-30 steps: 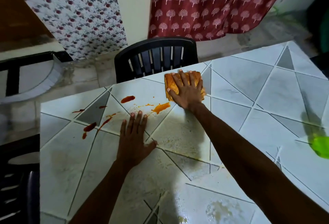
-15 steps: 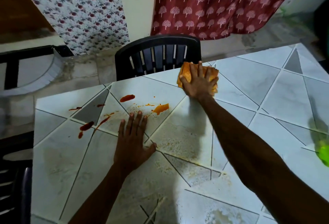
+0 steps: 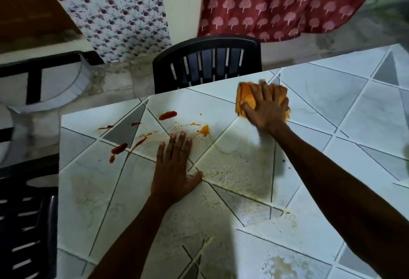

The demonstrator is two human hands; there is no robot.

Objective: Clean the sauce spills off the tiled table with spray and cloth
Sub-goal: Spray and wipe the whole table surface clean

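Nearby, sauce spills [image 3: 167, 115], left hand [image 3: 171, 172] flat, right hand [image 3: 266, 110] pressing cloth [image 3: 244, 97]

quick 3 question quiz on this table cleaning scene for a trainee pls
1. True or false: the left hand lies flat on the tiled table.
2. What presses the orange cloth? A the right hand, B the left hand, C nothing.
3. Fill in: the red sauce spills lie to the cloth's ___ side.
Key: 1 true; 2 A; 3 left.
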